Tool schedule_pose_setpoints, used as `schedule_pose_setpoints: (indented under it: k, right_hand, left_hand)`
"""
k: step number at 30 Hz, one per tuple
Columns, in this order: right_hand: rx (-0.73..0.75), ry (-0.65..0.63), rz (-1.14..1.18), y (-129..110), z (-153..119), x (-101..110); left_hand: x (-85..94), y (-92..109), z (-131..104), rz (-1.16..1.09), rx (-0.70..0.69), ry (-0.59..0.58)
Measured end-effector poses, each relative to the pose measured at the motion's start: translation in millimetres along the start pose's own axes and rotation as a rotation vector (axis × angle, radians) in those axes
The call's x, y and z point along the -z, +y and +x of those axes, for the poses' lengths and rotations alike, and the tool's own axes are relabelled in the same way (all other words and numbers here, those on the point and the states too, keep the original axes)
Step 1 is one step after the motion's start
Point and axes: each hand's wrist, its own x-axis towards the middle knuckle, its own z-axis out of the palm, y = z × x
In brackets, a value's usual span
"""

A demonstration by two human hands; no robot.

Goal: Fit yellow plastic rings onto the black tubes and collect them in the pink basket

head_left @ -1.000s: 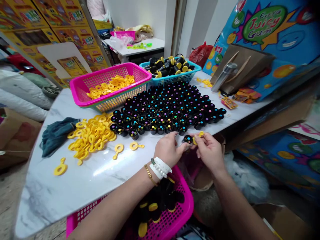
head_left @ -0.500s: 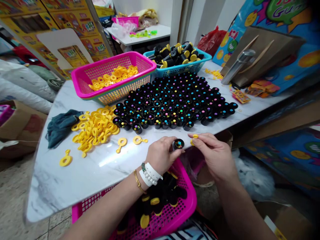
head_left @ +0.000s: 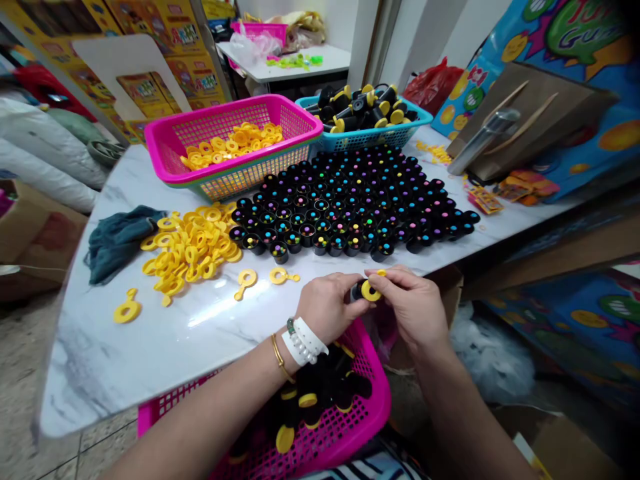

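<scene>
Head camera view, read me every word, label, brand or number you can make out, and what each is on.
"Gum": on the blue carton.
"Ju": same carton, above it; the rest is cut off or blurred.
Yellow boxes: lettering too blurred to read surely.
Orange packets: any print is too small.
Yellow ring in the right hand: no readable text.

My left forearm [head_left: 213,417] slants up from below, and there are my left fingers [head_left: 345,281], curled into a grip! Opposite, my right forearm [head_left: 465,400] leans inward, right fingers [head_left: 401,277] pinching against the thumb [head_left: 387,288], both sets of tips close together in front of me!
</scene>
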Motion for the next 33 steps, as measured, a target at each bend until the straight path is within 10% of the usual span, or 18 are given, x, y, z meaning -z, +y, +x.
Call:
schedule_pose_setpoints:
  k: [11, 21, 28, 33]
  right_hand:
    - [0.013, 0.075, -0.141, 2, -4, -10]
    - [0.111, 0.145, -0.121, 16, -13, -20]
    - [0.093, 0.154, -0.029, 20, -12, -20]
    - [-0.051, -0.074, 0.014, 11, -8, 0]
  left_hand:
    - [4.1, 3, 1, -0.037, 0.056, -0.06]
    - [7.5, 8, 15, -0.834, 0.494, -0.375]
    - [-1.5, 9, -8, -0.342, 0.09, -0.086]
    - [-3.4, 14, -10, -0.152, -0.001, 0.007]
